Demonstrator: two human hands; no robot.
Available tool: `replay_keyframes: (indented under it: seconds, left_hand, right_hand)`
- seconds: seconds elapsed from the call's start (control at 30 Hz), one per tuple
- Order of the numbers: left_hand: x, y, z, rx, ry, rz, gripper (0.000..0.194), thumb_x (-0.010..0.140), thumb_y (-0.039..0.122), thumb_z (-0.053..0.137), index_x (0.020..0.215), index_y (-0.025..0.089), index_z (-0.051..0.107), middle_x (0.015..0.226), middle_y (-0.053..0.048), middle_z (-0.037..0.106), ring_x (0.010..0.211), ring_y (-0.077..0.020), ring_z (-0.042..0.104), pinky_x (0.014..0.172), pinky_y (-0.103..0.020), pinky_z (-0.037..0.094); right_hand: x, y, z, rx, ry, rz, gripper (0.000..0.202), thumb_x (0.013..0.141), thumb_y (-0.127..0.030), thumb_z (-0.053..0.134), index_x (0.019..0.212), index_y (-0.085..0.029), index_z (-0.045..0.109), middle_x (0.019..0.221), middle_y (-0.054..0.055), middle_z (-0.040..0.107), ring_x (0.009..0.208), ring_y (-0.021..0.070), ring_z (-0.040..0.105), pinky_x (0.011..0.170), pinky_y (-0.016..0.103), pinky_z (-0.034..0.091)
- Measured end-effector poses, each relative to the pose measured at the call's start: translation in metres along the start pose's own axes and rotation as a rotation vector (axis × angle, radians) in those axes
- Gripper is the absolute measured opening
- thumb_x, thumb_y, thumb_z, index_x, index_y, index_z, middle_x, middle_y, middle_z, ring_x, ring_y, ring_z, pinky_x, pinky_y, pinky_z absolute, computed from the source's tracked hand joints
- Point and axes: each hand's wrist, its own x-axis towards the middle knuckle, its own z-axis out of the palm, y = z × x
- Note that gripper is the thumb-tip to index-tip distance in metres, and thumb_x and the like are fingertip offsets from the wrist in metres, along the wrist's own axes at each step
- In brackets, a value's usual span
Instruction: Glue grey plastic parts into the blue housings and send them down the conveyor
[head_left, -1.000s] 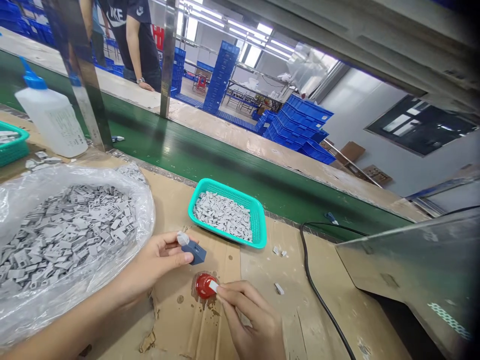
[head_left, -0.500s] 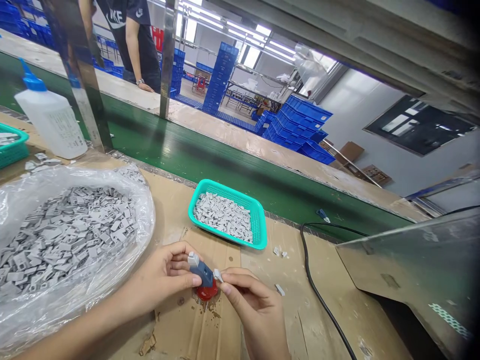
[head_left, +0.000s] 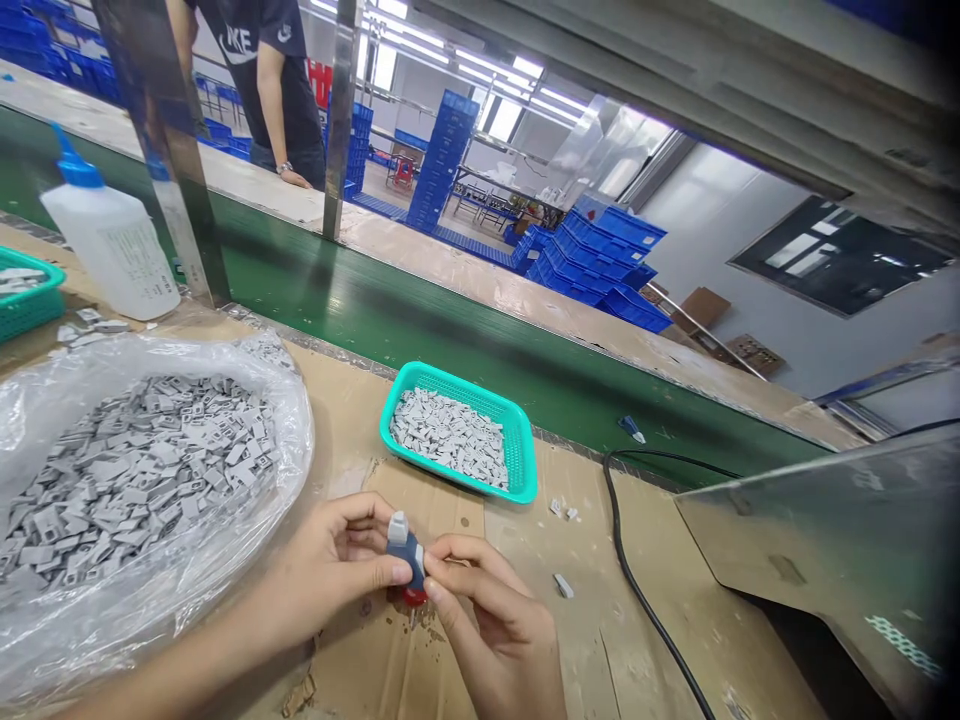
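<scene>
Between thumb and fingers, my left hand (head_left: 352, 560) holds a dark blue part (head_left: 405, 560) with a light grey piece (head_left: 398, 527) on its upper end. My right hand (head_left: 491, 610) pinches a small light grey piece (head_left: 419, 558) against the right side of the blue part. A red round object (head_left: 414, 597) shows just below, partly hidden by the hands and the part. Beyond the hands is a green basket (head_left: 523, 450) of small grey pieces. To the left lies a clear plastic bag (head_left: 296, 450) with a heap of grey pieces.
A white bottle with a blue cap (head_left: 116, 245) stands at the back left near another green basket (head_left: 52, 300). A black cable (head_left: 630, 560) runs along the right. Behind is a green belt (head_left: 360, 300) carrying a blue-and-grey part (head_left: 631, 429). A person (head_left: 262, 90) leans beyond it.
My right hand has brought the small grey piece left, onto the side of the blue part. The blue part has turned slightly and covers more of the red object. The part on the belt has shifted left.
</scene>
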Motion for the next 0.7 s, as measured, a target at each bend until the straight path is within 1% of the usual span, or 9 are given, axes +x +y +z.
replay_keyframes:
  seconds: [0.1,0.2,0.3,0.37,0.43,0.5,0.57,0.63,0.7]
  left_hand:
    - [-0.001,-0.004,0.003,-0.050,0.052,0.020,0.013,0.065,0.022,0.065,0.075,0.017,0.058,0.073,-0.002,0.063,0.072,-0.0157,0.058,0.070,-0.028,0.044]
    - [-0.002,-0.008,0.010,-0.157,0.142,-0.004,0.026,0.071,0.028,0.060,0.096,0.021,0.057,0.085,-0.002,0.061,0.083,-0.0158,0.055,0.075,-0.028,0.042]
    - [-0.001,-0.011,0.014,-0.268,0.201,-0.029,0.037,0.074,0.029,0.056,0.110,0.025,0.050,0.095,-0.001,0.057,0.090,-0.0142,0.050,0.079,-0.025,0.039]
    - [0.001,-0.010,0.011,-0.313,0.281,0.011,0.041,0.075,0.029,0.056,0.115,0.025,0.047,0.089,0.000,0.054,0.082,-0.0116,0.048,0.074,-0.022,0.038]
    - [0.005,-0.005,0.006,-0.359,0.351,0.062,0.047,0.074,0.029,0.056,0.119,0.022,0.043,0.075,0.001,0.050,0.069,-0.0097,0.043,0.063,-0.020,0.036]
    - [0.008,0.001,0.000,-0.403,0.325,0.086,0.050,0.073,0.029,0.058,0.119,0.018,0.042,0.065,0.002,0.042,0.059,-0.0089,0.037,0.053,-0.019,0.032]
    - [0.010,0.007,-0.003,-0.418,0.249,0.095,0.047,0.072,0.029,0.058,0.115,0.015,0.045,0.062,0.003,0.038,0.055,-0.0081,0.032,0.048,-0.019,0.028]
    - [0.010,0.010,-0.006,-0.404,0.187,0.123,0.041,0.074,0.027,0.056,0.112,0.015,0.049,0.063,0.002,0.035,0.055,-0.0078,0.031,0.048,-0.019,0.027]
    - [0.009,0.012,-0.008,-0.368,0.152,0.157,0.037,0.076,0.025,0.054,0.111,0.016,0.050,0.064,0.002,0.035,0.055,-0.0078,0.031,0.049,-0.019,0.027]
  right_hand:
    - [-0.001,-0.002,0.007,-0.039,-0.004,-0.068,0.026,0.075,-0.009,0.050,0.094,-0.021,0.064,0.088,0.009,0.058,0.077,0.0175,0.059,0.063,0.027,0.052]
    - [-0.001,-0.002,0.018,-0.104,0.026,-0.186,0.037,0.076,-0.004,0.046,0.106,-0.020,0.058,0.094,0.010,0.054,0.076,0.0151,0.059,0.064,0.025,0.051]
    - [0.001,-0.001,0.023,-0.177,0.056,-0.248,0.038,0.075,-0.002,0.044,0.108,-0.018,0.056,0.094,0.010,0.054,0.078,0.0145,0.058,0.064,0.023,0.051]
    - [0.005,0.001,0.018,-0.209,0.087,-0.259,0.034,0.075,-0.003,0.045,0.104,-0.017,0.057,0.091,0.009,0.055,0.080,0.0148,0.057,0.065,0.023,0.050]
    - [0.014,0.006,0.006,-0.250,0.119,-0.258,0.028,0.076,-0.006,0.046,0.097,-0.017,0.059,0.088,0.008,0.057,0.080,0.0150,0.057,0.067,0.024,0.049]
    - [0.028,0.014,-0.010,-0.344,0.128,-0.223,0.023,0.077,-0.008,0.045,0.090,-0.017,0.061,0.085,0.007,0.059,0.080,0.0154,0.057,0.070,0.026,0.048]
    - [0.049,0.027,-0.026,-0.494,0.101,-0.152,0.022,0.078,-0.009,0.043,0.086,-0.017,0.062,0.083,0.006,0.061,0.080,0.0161,0.058,0.072,0.028,0.047]
    - [0.072,0.042,-0.039,-0.559,0.041,-0.086,0.022,0.074,-0.006,0.047,0.084,-0.016,0.064,0.085,0.007,0.063,0.076,0.0168,0.058,0.068,0.029,0.047]
    - [0.093,0.056,-0.047,-0.617,-0.067,-0.022,0.021,0.067,-0.003,0.054,0.080,-0.014,0.066,0.079,0.006,0.064,0.066,0.0165,0.059,0.064,0.030,0.047]
